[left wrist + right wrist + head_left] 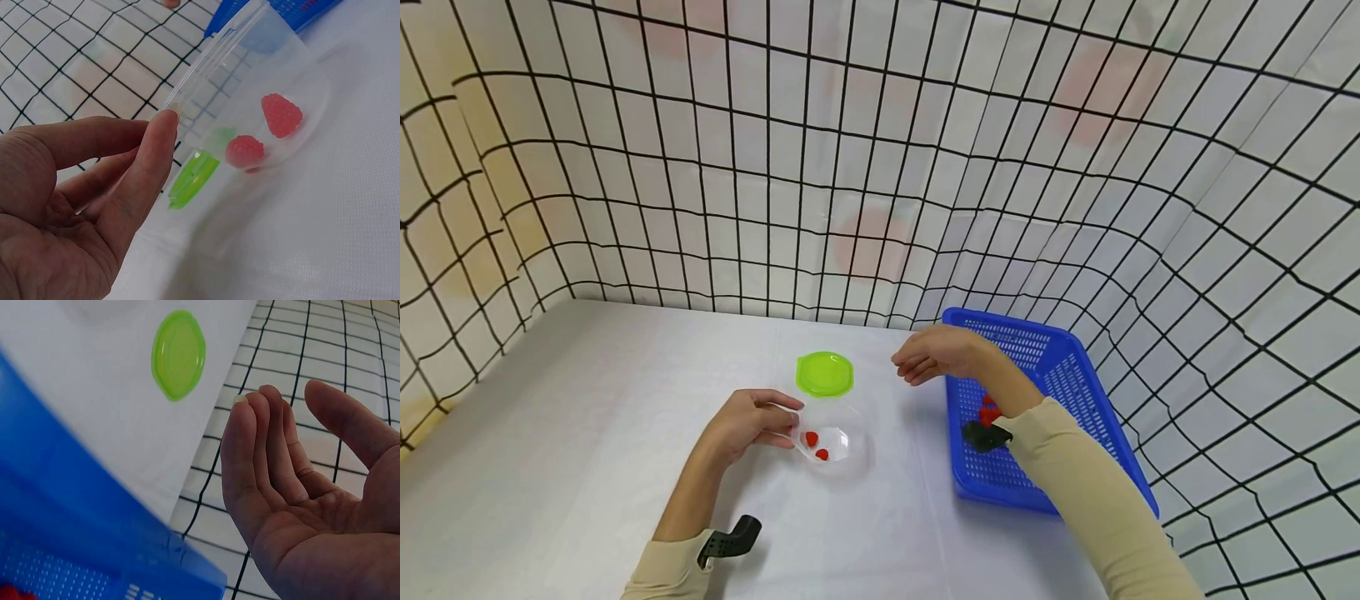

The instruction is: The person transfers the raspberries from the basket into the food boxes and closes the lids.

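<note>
A clear plastic bowl (848, 448) stands on the white table with two red raspberries inside, one raspberry (281, 115) shown large in the left wrist view. My left hand (747, 427) pinches the bowl's left rim between thumb and fingers. Over the left edge of a blue basket (955, 442) hovers my right hand (943, 353); its fingers are loosely bent and nothing lies in them, as the right wrist view shows. Beyond the bowl, a green lid (825, 374) lies flat on the table.
Several red pieces (989, 412) lie in the blue basket, partly hidden by my right forearm. Black wire mesh (842, 175) backed by white sheeting rises along the table's far edge and both sides.
</note>
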Motion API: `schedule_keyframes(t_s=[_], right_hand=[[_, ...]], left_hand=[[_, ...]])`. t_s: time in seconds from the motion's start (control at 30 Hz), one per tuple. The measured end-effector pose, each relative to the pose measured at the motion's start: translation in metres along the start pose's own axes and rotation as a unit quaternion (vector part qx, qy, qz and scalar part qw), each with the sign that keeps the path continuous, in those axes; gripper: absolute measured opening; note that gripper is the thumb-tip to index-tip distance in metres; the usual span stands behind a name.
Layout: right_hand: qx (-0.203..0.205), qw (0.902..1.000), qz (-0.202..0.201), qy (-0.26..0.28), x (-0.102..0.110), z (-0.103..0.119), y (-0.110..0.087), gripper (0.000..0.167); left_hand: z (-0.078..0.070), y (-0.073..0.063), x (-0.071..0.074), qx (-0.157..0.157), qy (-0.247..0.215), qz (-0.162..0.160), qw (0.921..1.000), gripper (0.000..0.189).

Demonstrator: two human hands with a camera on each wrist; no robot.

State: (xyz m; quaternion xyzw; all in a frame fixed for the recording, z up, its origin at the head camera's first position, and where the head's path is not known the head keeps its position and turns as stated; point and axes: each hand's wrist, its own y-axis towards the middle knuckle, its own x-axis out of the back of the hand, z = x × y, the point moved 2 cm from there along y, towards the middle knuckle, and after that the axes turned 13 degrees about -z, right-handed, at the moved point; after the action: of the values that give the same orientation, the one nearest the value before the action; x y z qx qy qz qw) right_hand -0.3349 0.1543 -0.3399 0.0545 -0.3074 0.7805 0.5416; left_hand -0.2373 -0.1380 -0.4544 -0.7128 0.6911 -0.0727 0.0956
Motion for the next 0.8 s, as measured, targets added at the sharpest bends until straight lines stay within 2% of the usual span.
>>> schedule_keyframes(t_s=[0.23,0.47,0.7,0.8], right_hand=[[-0.001,0.9997,-0.023,-0.007,0.028,-0.015,-0.009,0.029],[0.004,0.9995,-0.027,-0.014,0.045,-0.032,-0.014,0.029],[-0.004,0.9986,-0.046,-0.024,0.063,-0.049,-0.020,0.034],[-0.010,0.9979,-0.056,-0.031,0.071,-0.057,-0.022,0.031]], left_hand=[[0.002,0.001,-0.001,0.001,-0.002,0.000,1.0000,0.038],[0.002,0.001,0.000,0.004,-0.005,0.001,1.0000,0.038],[0.002,0.002,-0.001,0.007,0.002,-0.002,1.0000,0.038],[0.003,0.003,-0.001,0.008,0.004,-0.003,1.0000,0.038]])
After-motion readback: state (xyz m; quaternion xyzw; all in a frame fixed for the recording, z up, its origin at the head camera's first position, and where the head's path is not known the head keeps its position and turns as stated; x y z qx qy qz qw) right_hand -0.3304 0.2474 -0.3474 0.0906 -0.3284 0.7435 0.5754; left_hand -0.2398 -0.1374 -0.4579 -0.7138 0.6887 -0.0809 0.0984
